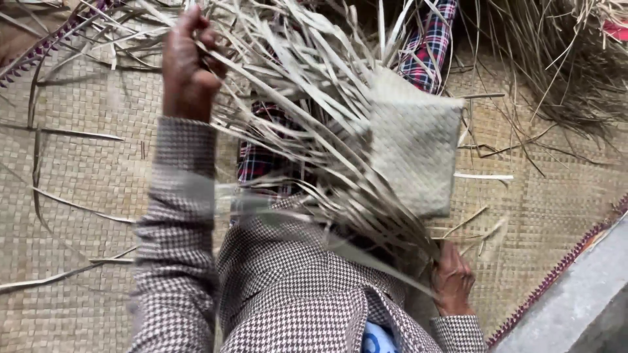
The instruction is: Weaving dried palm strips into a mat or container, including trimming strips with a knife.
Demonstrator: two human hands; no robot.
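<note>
floor is a tan woven straw mat (pixel 78 170). left hand (pixel 188 65) grip closed on loose pale straw strips (pixel 294 98), pulling them far-left, taut. right hand (pixel 453 278) grip pinches strip ends near-right, steadying the pale square woven panel (pixel 412 150) mid-air at centre.

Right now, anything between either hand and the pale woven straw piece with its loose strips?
Nothing visible. The left hand grips the loose straw strips directly; the right hand holds their lower ends below the pale woven square panel.
</note>
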